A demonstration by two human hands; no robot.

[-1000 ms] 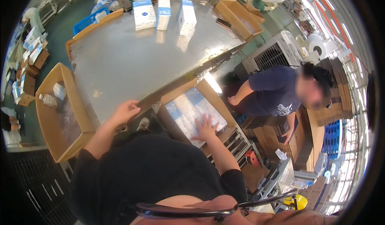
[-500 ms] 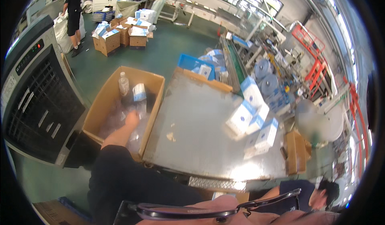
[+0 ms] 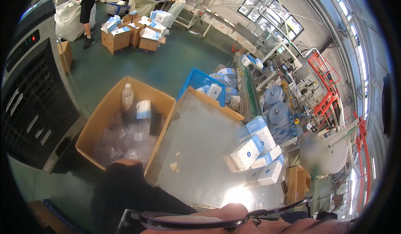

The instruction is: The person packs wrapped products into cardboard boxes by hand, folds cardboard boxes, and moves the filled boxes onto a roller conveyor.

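Tan cardboard makes up the tall, open box [image 3: 104, 108] left of centre in the frame, its right wall running along the left side of the metal surface [image 3: 200, 142]. Crumpled clear plastic film [image 3: 121, 146] fills its lower part; a clear bottle [image 3: 127, 97] and a blue-and-white packet [image 3: 143, 110] sit toward its upper end. A dark sleeve [image 3: 125, 186] comes up from the lower edge, with a strip of forearm [image 3: 126, 162] at the box's near side. The left hand itself is hidden, so its opening and any hold cannot be told; the right hand is out of view.

For work at this box, a steep reach over the near rim seems best, keeping the wrist off the cardboard edge. The film looks light and likely to cling, so spreading the fingers wide before drawing back should shed it. Care is sensible near the bottle, which could topple.

Lengthwise, the surface offers a broad stretch of metal between the box and the close-set white-and-blue packs [image 3: 246, 154] at right of centre, broken by a small scrap [image 3: 174, 166]. A cardboard strip [image 3: 215, 102] borders its upper edge; the tall grilled unit [image 3: 37, 92] limits elbow room at the frame's left.
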